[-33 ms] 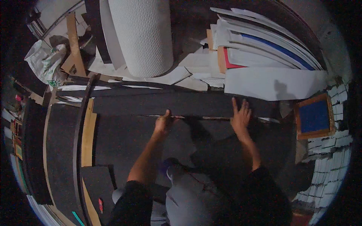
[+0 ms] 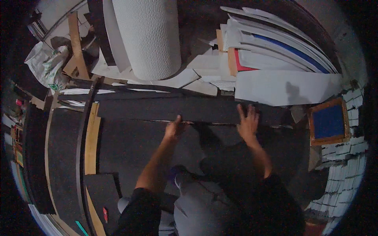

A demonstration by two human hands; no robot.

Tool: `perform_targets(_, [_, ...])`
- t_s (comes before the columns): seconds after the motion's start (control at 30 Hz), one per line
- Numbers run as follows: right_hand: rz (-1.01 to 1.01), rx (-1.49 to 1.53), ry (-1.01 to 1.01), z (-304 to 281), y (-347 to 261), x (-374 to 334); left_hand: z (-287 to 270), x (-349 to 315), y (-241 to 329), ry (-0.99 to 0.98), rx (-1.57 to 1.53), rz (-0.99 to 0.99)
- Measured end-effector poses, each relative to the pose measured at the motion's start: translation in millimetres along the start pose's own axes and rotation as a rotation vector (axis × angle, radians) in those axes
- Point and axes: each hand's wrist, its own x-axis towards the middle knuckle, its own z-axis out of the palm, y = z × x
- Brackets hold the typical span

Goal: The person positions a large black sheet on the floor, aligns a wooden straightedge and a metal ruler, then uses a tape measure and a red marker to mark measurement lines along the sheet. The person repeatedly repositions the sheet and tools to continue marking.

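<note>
A long, dark strip of sheet material (image 2: 145, 107) lies crosswise over a wide dark sheet (image 2: 130, 145). My left hand (image 2: 173, 128) grips the strip's near edge, thumb on top and the other fingers curled low and partly hidden. Farther right, my right hand (image 2: 248, 122) rests flat on the same strip with its fingers spread. A thin pale line shows along the strip's near edge between the hands.
Behind the strip stand a white textured roll (image 2: 149, 43) and a stack of white sheets (image 2: 275, 55). A blue wood-framed panel (image 2: 328, 121) lies at right. On the left are a dark curved bar (image 2: 82, 145), a yellowish board (image 2: 91, 145) and a small red tool (image 2: 105, 214).
My right hand has slid slightly left and a little nearer along the strip. My left hand has shifted slightly right, still at the strip's edge.
</note>
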Motion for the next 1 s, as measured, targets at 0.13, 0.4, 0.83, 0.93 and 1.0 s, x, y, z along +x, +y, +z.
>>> perform_targets(0.13, [-0.396, 0.167, -0.063, 5, -60, 4, 12, 14, -14, -0.051, 0.220, -0.026])
perform_targets(0.4, [-0.392, 0.232, -0.159, 71, -82, 32, -33, 46, 16, 0.303, 0.434, 0.102])
perform_targets(0.83, [-0.369, 0.080, -0.260, 76, -93, 67, -84, 86, 19, 0.343, 0.391, 0.452])
perform_targets(0.93, [-0.299, -0.011, -0.237, 90, -94, 63, -64, 87, 41, 0.355, 0.540, 0.314])
perform_targets(1.0, [-0.274, -0.038, -0.208, 100, -102, 62, -70, 92, 50, 0.332, 0.803, 0.308])
